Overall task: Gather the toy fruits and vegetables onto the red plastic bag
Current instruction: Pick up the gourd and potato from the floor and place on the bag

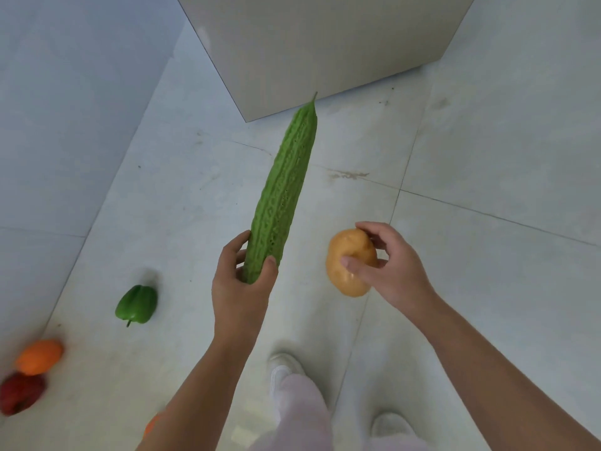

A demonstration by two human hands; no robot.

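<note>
Green and warty, one long bitter gourd [286, 190] is tilting up from our left hand [240, 288], which we are curling round its lower end. Our right hand [393, 271] is pinching one tan potato [349, 286]. We are holding both above the floor [182, 196]. One green pepper [137, 304] is lying there, while one orange fruit [39, 356] and one red fruit [21, 393] are sitting side by side near its left edge.

One bumpy green gourd [286, 196], one green bell pepper [136, 304], one tan potato-like toy [348, 271], one orange fruit [39, 356], one dark red piece [21, 392]; one left hand [240, 291], one right hand [393, 271]; two white shoes [286, 366].
</note>
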